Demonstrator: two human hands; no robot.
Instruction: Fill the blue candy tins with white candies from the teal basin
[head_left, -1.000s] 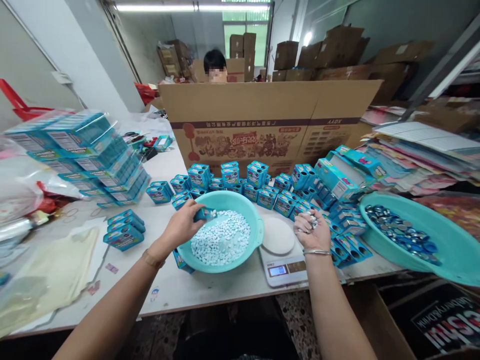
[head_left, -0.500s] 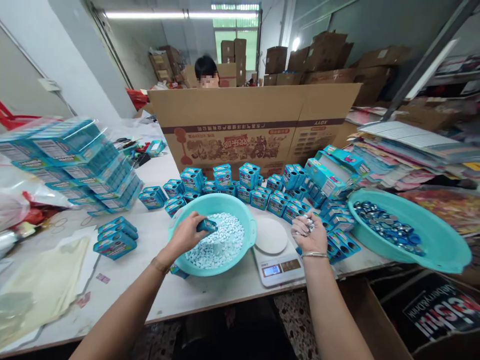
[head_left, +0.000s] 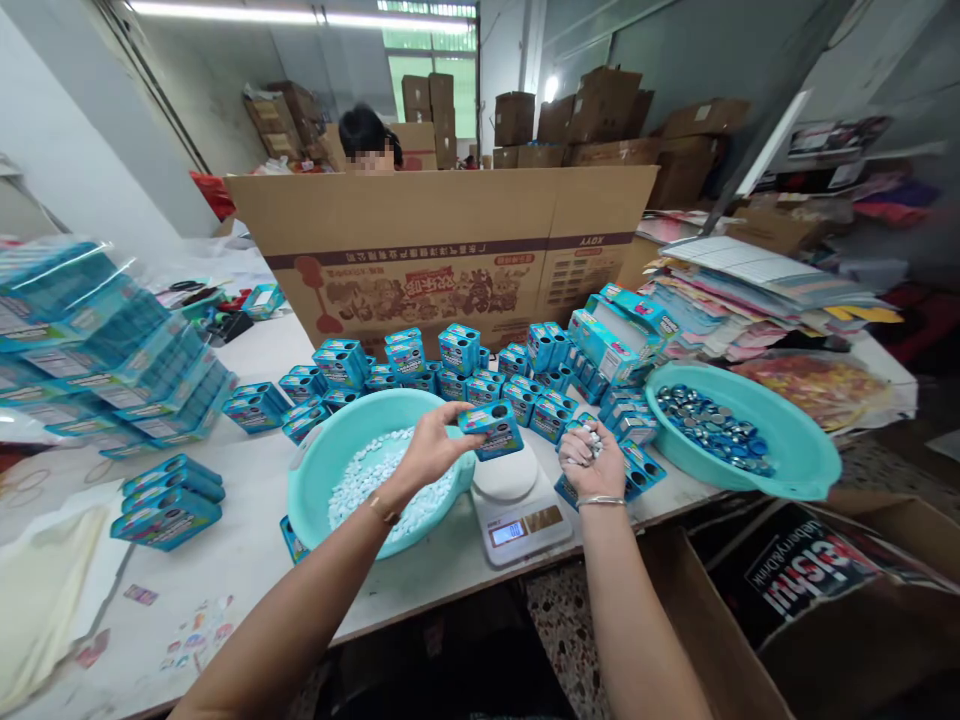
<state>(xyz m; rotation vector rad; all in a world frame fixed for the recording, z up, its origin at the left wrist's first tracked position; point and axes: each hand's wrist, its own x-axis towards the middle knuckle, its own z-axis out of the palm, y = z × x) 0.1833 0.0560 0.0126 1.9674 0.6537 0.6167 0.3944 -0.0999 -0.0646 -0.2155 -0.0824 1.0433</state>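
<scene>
My left hand point(head_left: 433, 447) grips a small teal box point(head_left: 493, 429) and holds it level above the white round pan of a digital scale point(head_left: 517, 500). Just left of it is a teal basin point(head_left: 322, 470) with several small white tablets point(head_left: 367, 478) in it. My right hand point(head_left: 592, 460) is closed around a handful of small white-silver pieces, right of the scale. Behind both hands, many matching teal boxes point(head_left: 405, 365) stand in rows on the white table point(head_left: 247, 540).
A second teal basin point(head_left: 787, 450) with blue round caps sits at the right. A large open cardboard carton point(head_left: 450, 250) stands behind the boxes; another person is behind it. Wrapped box packs point(head_left: 112, 350) are stacked left, paper sheets point(head_left: 750, 290) right, a brown carton point(head_left: 825, 600) below.
My left hand lifted the small box out of the tablet basin and carried it right, over the scale pan. The right hand stayed closed near the scale. The camera turned right.
</scene>
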